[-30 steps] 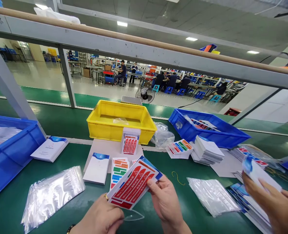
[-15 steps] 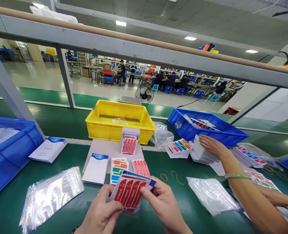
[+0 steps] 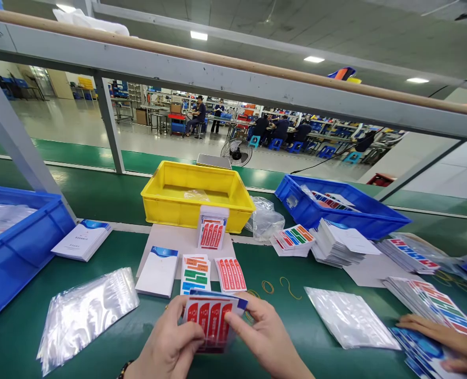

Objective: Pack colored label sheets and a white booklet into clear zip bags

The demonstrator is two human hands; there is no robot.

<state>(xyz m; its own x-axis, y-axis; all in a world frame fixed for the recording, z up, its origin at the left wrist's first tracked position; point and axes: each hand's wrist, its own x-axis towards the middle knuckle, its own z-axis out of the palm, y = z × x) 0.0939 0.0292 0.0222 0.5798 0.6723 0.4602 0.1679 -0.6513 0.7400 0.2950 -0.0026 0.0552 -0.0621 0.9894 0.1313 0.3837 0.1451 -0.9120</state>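
Observation:
In front of me, my left hand (image 3: 172, 339) and my right hand (image 3: 267, 334) hold a small stack of red-and-white sticker sheets (image 3: 210, 318) from both sides. Blue-edged printed paper shows behind the red sheets. The lower part of the stack looks glossy, but I cannot tell whether a clear bag surrounds it. Just beyond it lie colourful sticker sheets (image 3: 196, 273), red sticker sheets (image 3: 230, 273) and a pile of white-and-blue booklets (image 3: 158, 271). Flat clear plastic bags (image 3: 89, 316) rest to the left of my left hand.
A yellow bin (image 3: 196, 210) stands behind a packed card set (image 3: 211, 231). Blue bins flank the bench, one at left (image 3: 20, 247) and one at right (image 3: 339, 205). Rubber bands (image 3: 268, 287) and more bags (image 3: 349, 318) lie rightward. A co-worker's hand (image 3: 442, 334) touches blue booklets.
My hands hold the stack slightly lower and more upright. The co-worker's hand has left the white booklet pile and moved down to the blue booklets at the right.

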